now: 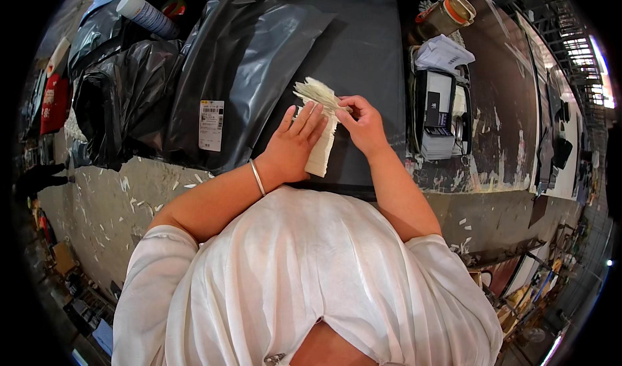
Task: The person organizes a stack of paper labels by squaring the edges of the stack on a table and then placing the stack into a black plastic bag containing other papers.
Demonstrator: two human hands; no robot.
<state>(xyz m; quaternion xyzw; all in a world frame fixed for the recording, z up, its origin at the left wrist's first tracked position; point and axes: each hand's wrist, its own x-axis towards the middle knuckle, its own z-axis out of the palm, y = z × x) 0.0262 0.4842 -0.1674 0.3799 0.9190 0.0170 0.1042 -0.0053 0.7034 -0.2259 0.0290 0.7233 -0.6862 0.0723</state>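
Observation:
A long, narrow bundle of cream-white paper strips (319,157) lies on the black table covering (365,48) in front of me, its far end fanned into several loose, ragged layers. My left hand (288,146) rests flat across the bundle's left side, fingers stretched out and holding nothing. At the bundle's upper right edge, my right hand (364,123) is closed, thumb and fingers pinching the paper strips. Just left of my left hand is a large black plastic bag (259,48) with a white printed label (211,126) near its lower edge.
More crumpled black plastic (129,97) and a white cylindrical can (148,15) are at the left. Right of the covering stand a black box (437,103) of cards and papers and a brownish jar (447,17) with an orange band. White scraps litter the floor (142,191).

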